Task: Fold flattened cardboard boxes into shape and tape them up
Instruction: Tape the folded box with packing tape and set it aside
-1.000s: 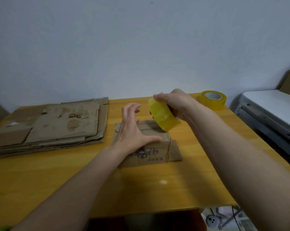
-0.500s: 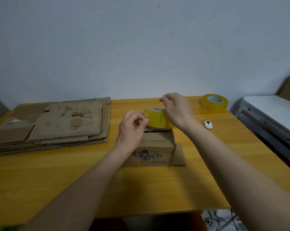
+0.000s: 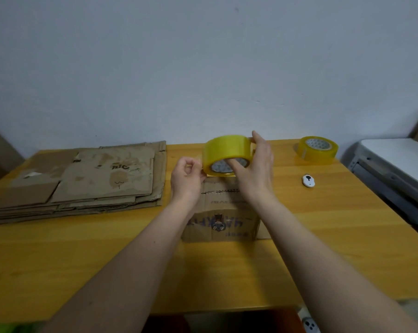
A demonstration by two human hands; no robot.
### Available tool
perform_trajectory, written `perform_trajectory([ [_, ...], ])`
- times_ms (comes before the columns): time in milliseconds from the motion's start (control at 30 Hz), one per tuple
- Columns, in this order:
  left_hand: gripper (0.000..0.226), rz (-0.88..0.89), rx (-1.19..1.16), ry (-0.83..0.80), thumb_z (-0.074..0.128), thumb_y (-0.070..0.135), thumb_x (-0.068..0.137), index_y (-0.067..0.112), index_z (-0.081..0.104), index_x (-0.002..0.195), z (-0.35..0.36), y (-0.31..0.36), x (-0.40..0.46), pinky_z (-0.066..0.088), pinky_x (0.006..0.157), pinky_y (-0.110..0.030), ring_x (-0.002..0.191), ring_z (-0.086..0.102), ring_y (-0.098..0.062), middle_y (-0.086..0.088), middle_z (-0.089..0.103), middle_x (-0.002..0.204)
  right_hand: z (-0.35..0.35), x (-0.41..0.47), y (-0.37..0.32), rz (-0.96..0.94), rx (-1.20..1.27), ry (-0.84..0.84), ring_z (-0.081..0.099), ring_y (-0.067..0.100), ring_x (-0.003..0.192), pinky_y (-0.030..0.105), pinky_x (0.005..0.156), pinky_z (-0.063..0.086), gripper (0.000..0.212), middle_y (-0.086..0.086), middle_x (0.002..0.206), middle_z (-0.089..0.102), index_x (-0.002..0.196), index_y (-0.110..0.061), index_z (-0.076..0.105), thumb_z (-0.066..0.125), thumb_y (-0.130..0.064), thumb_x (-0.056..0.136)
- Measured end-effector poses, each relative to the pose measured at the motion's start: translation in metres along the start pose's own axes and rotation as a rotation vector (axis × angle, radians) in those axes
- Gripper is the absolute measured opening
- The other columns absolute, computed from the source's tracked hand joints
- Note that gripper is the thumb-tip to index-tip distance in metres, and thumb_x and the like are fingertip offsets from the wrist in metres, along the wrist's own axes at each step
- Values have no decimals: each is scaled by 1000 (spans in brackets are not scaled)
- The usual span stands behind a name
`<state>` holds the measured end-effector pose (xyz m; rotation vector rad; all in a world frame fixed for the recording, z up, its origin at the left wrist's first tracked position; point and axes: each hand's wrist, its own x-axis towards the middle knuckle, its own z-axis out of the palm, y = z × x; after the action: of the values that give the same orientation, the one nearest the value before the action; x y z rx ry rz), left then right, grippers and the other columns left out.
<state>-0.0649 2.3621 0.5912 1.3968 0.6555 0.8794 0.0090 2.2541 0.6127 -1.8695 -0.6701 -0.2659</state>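
Two hands work above the folded box [image 3: 221, 210] at mid-counter: my right hand [image 3: 256, 169] has its grip curled on the tape roll [image 3: 226, 153], a finger through the core, while my left hand [image 3: 187, 175] pinches at the roll's left edge, seemingly at the tape's free end. Nothing pins the box now, so I judge its flaps may spring open, or the strip may pull crooked and stick to itself.

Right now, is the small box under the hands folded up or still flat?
Folded up. The box stands on the table with an upright printed front, unlike the flat cardboard stack beside it.
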Motion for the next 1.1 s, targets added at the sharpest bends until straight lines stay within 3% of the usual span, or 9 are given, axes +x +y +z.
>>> perform_trajectory([
  [167, 19, -39, -91, 1, 48, 14, 100, 16, 47, 81, -1, 0, -1, 57, 84, -38, 92, 69, -33, -24, 66, 101, 12, 0, 1, 221, 322, -39, 42, 18, 127, 31, 105, 37, 61, 3, 134, 44, 145, -15, 32, 60, -12, 90],
  [300, 11, -105, -178, -51, 56, 15, 97, 11, 51, 88, -2, 2, 0, 57, 84, -36, 92, 69, -30, -23, 67, 100, 10, 3, 12, 243, 296, 2, 48, 16, 113, 29, 96, 43, 53, -3, 115, 47, 137, -15, 40, 39, 7, 89],
  [433, 15, -147, -187, -123, 58, 19, 95, 4, 58, 91, -4, 2, 0, 57, 84, -34, 94, 70, -28, -17, 70, 96, 11, 7, 16, 259, 301, 57, 47, 18, 119, 36, 102, 42, 59, 1, 128, 49, 139, -19, 37, 39, 8, 87],
  [567, 22, -116, -129, -86, 51, 17, 99, 10, 49, 78, -3, 5, -3, 57, 82, -38, 90, 70, -30, -21, 69, 97, 12, 5, 20, 263, 312, 24, 47, 19, 123, 37, 104, 41, 59, 3, 135, 49, 142, -21, 36, 55, -2, 89],
  [700, 25, -54, 87, -38, 47, 20, 101, 13, 46, 77, -4, 9, -7, 56, 82, -42, 86, 67, -23, -14, 67, 96, 12, 6, 22, 226, 266, 28, 54, 19, 100, 29, 81, 43, 37, -5, 99, 55, 126, -13, 47, 50, -2, 91],
  [800, 24, 52, 351, 87, 51, 25, 98, 14, 53, 77, -20, 16, -4, 45, 86, -33, 96, 54, -12, 5, 60, 109, 10, 6, 21, 205, 247, 77, 50, 14, 92, 30, 79, 42, 40, -18, 88, 47, 127, -13, 43, 46, 0, 90],
  [867, 21, -28, 300, 118, 50, 20, 98, 12, 54, 79, -33, 15, -2, 48, 88, -31, 105, 55, -15, 5, 58, 119, 12, 2, 18, 165, 213, 61, 47, 10, 91, 26, 79, 39, 47, -22, 90, 47, 132, -16, 40, 45, 1, 88],
  [967, 17, -234, 94, 115, 46, 10, 99, 8, 53, 84, -46, 9, -5, 51, 94, -35, 104, 59, -18, -7, 61, 119, 18, -4, 14, 109, 189, -3, 48, 8, 91, 23, 77, 36, 32, -24, 88, 47, 127, -18, 44, 50, -17, 95],
  [1100, 14, -329, -65, 88, 45, 8, 100, 7, 52, 89, -56, 10, -7, 52, 89, -32, 103, 62, -22, -10, 60, 120, 19, -8, 12, 22, 63, -48, 53, 22, 88, 33, 71, 38, 19, -3, 91, 53, 108, -18, 46, 47, -34, 98],
])
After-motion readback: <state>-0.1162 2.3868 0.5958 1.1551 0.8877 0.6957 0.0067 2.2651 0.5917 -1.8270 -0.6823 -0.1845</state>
